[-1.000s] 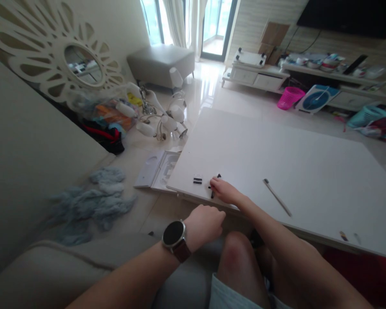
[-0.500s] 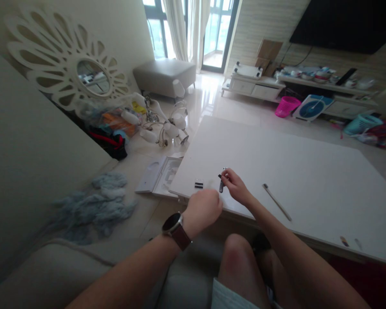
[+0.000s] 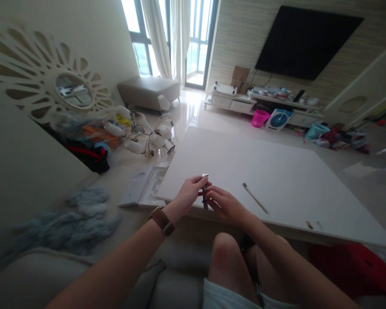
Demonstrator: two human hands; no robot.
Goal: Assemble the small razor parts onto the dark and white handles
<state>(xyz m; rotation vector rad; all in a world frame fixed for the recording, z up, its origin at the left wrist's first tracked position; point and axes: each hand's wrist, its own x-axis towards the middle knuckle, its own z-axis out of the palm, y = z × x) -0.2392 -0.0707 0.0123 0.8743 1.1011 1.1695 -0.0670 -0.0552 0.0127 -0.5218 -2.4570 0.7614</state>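
Note:
My left hand point(image 3: 190, 192) and my right hand point(image 3: 223, 201) meet over the near edge of the white table point(image 3: 231, 156). Between them is a slim dark tool point(image 3: 205, 205), held roughly upright, its exact kind too small to make out. The fingers of both hands are closed around it. At its top, by my left thumb, a small whitish, shiny piece point(image 3: 205, 175) shows. Farther right on the tabletop lies a thin pale stick with a dark tip point(image 3: 255, 198), like a toothbrush, touched by neither hand.
Two small flat pieces, one dark and yellowish point(image 3: 309, 225), lie near the table's front right edge. An open white box point(image 3: 148, 186) is on the floor left of the table. Beyond it lies a chandelier point(image 3: 152, 139). A red cloth item point(image 3: 352, 268) is at lower right.
My left hand has turned and risen to meet my right hand at the dark tool, which my right hand alone held before. The view has swung right; the black-striped packet no longer shows.

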